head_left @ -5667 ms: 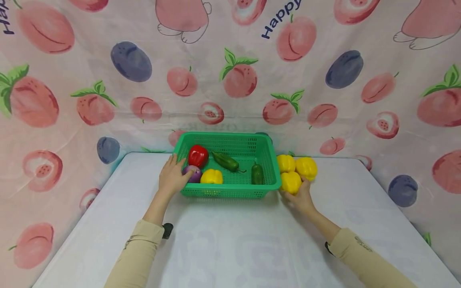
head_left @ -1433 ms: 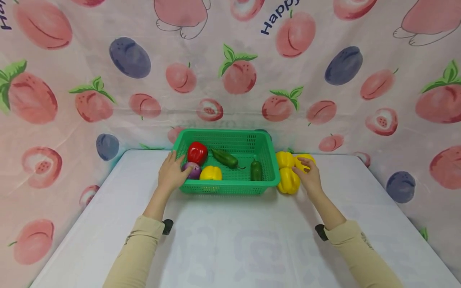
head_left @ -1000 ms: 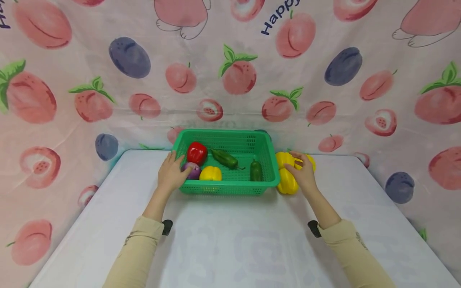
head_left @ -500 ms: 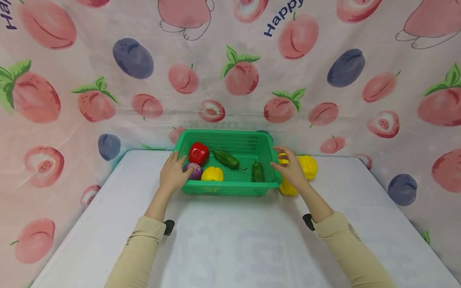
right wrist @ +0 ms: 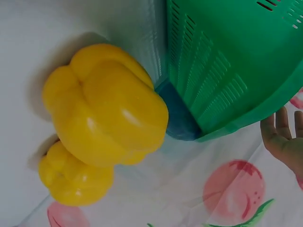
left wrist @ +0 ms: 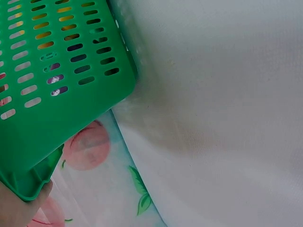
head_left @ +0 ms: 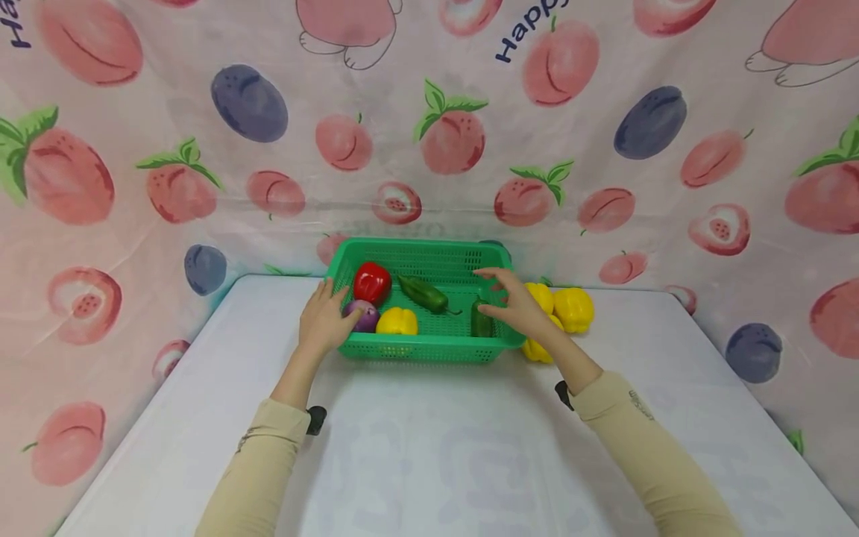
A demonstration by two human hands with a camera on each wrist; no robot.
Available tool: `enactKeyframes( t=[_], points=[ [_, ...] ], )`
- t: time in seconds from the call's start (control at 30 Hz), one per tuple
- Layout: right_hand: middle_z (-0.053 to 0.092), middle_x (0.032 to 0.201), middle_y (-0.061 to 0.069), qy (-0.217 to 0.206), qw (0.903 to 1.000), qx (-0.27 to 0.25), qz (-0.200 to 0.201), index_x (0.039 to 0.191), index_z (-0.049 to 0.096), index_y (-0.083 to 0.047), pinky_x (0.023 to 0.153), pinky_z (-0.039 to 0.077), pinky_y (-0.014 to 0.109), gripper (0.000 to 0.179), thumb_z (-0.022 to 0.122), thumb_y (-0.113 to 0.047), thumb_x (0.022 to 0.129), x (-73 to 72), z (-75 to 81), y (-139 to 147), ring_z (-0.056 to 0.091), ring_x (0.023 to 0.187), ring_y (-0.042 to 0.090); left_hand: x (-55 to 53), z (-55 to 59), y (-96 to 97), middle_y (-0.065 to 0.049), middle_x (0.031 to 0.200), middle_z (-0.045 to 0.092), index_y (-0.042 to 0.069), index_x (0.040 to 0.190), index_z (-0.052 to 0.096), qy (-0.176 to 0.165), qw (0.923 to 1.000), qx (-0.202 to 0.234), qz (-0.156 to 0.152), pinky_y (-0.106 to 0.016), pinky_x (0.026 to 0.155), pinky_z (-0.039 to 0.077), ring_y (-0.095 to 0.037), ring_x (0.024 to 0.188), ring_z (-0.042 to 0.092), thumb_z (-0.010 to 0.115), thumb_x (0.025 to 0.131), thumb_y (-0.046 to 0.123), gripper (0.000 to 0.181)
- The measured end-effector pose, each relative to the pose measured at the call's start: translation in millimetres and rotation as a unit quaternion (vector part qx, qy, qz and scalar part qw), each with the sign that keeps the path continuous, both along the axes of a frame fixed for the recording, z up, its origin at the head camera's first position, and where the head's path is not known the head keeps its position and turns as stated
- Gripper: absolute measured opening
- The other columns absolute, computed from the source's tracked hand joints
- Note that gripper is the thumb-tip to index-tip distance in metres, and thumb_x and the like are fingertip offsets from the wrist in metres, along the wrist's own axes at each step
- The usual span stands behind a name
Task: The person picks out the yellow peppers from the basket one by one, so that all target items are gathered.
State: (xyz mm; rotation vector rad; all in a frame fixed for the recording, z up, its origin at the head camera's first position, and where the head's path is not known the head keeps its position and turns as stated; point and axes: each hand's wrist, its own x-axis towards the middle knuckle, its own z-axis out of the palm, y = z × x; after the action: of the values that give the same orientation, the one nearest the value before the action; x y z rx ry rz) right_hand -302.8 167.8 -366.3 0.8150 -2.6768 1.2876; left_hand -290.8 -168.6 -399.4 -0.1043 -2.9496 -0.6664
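My left hand [head_left: 323, 322] rests at the left end of the green basket [head_left: 429, 349], fingers extended at the rim and thumb over the purple onion [head_left: 365, 316]. In the left wrist view part of that hand [left wrist: 21, 205] meets the basket's corner. My right hand [head_left: 520, 306] hovers over the basket's right side with spread, slightly bent fingers and nothing between them. Thumb and fingertips overlap the upright green pepper [head_left: 481, 321]. Also in the basket are a red bell pepper [head_left: 372, 283], a long green pepper [head_left: 424, 293] and a yellow bell pepper [head_left: 397, 321].
Outside the basket's right end, three yellow bell peppers [head_left: 574, 309] sit close together on the white table [head_left: 429, 440], partly hidden by the right hand and wrist. The right wrist view shows yellow peppers [right wrist: 106, 109] beside the basket. A fruit-printed cloth [head_left: 396, 142] hangs behind.
My right hand touched the front loose yellow pepper earliest, then lifted and moved left across the yellow peppers to over the basket. The left hand stayed at the rim; the vegetables look unmoved.
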Motion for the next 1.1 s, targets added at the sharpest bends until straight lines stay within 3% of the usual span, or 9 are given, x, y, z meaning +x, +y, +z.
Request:
enactKeyframes(
  t=[0.27,0.47,0.6,0.77,0.97,1.1],
  points=[
    [0.041,0.137,0.02,0.025,0.9956,0.06,0.068,0.139,0.041,-0.004,0.096,0.043,0.047,0.061,0.066,0.001,0.084,-9.5,6.8,-17,0.045,0.114,0.033,-1.2,3.1,-1.2,-0.027,0.154,0.016,0.001,0.143,0.038,-0.001,1.0,-0.005,0.001,-0.056,0.116,0.016,-0.042,0.144,0.012,0.047,0.093,0.038,0.062],
    [0.036,0.143,0.018,0.002,0.9935,0.075,0.087,0.142,0.037,-0.007,0.086,0.046,0.048,0.064,0.066,-0.004,0.085,-18.0,10.1,-26,0.043,0.109,0.033,-1.1,4.1,-1.3,-0.027,0.154,0.015,0.002,0.143,0.038,-0.004,1.0,-0.006,0.003,-0.057,0.115,0.017,-0.042,0.144,0.012,0.048,0.093,0.037,0.061],
    [0.033,0.146,0.016,-0.026,0.9896,0.086,0.112,0.143,0.036,-0.01,0.099,0.042,0.052,0.065,0.066,-0.005,0.086,-23.7,13.2,-33,0.041,0.121,0.034,-0.3,4.6,-2.3,-0.027,0.154,0.015,0.001,0.143,0.038,-0.006,1.0,-0.006,0.003,-0.056,0.116,0.016,-0.042,0.144,0.011,0.047,0.094,0.037,0.062],
    [0.031,0.147,0.015,-0.037,0.978,0.142,0.149,0.145,0.033,-0.012,0.108,0.037,0.05,0.068,0.066,-0.006,0.086,-28.4,17.9,-47,0.036,0.131,0.032,0.4,4.5,-3.4,-0.027,0.154,0.016,0.001,0.142,0.038,-0.001,1.0,-0.008,0.004,-0.055,0.117,0.016,-0.042,0.144,0.012,0.047,0.093,0.037,0.061],
    [0.03,0.149,0.013,-0.032,0.9528,0.248,0.173,0.146,0.03,-0.014,0.107,0.039,0.05,0.07,0.066,-0.008,0.087,-28.7,27.8,-62,0.033,0.133,0.035,-1.0,0.4,-2.1,-0.028,0.153,0.019,0.001,0.141,0.04,0.008,0.9998,-0.017,0.001,-0.053,0.117,0.017,-0.042,0.143,0.015,0.047,0.093,0.039,0.062],
    [0.032,0.148,0.01,-0.03,0.9417,0.285,0.175,0.146,0.031,-0.017,0.103,0.043,0.047,0.071,0.067,-0.008,0.085,-29.4,33.1,-69,0.033,0.133,0.036,-0.7,-1.2,-0.2,-0.027,0.153,0.019,0.001,0.141,0.04,0.006,0.9999,-0.014,0.002,-0.053,0.117,0.017,-0.042,0.143,0.015,0.047,0.093,0.04,0.062]
  ],
)
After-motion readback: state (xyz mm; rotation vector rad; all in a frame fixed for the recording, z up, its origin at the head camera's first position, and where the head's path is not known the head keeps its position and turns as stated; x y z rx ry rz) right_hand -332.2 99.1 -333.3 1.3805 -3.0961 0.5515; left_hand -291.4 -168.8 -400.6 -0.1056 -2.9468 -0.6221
